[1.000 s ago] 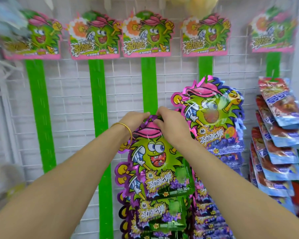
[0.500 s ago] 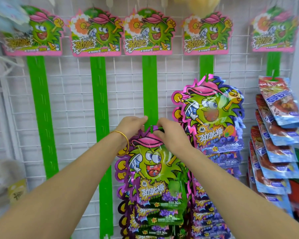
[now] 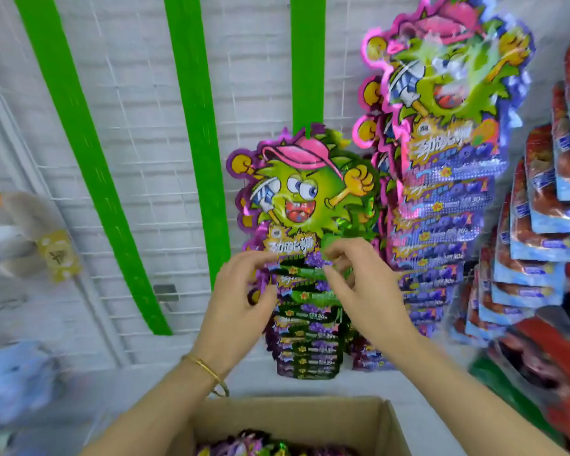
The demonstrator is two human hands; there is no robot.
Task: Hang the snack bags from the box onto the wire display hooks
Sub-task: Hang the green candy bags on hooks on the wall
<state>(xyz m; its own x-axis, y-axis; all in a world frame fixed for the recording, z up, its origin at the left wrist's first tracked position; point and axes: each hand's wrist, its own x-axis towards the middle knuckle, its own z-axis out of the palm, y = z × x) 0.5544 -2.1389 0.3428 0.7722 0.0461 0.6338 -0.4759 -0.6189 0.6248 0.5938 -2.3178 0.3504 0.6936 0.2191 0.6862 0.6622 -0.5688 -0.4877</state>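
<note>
Fingers loose and spread on left hand [image 3: 241,304] and right hand [image 3: 362,287], pinching nothing, just before the hung grape snack bags [image 3: 303,199]; spare bags [image 3: 260,444] lie straight down in the cardboard box [image 3: 297,417], equally near both.

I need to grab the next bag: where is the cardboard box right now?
Head view, bottom centre: the cardboard box stands open directly below the hanging column of purple snack bags.
</note>
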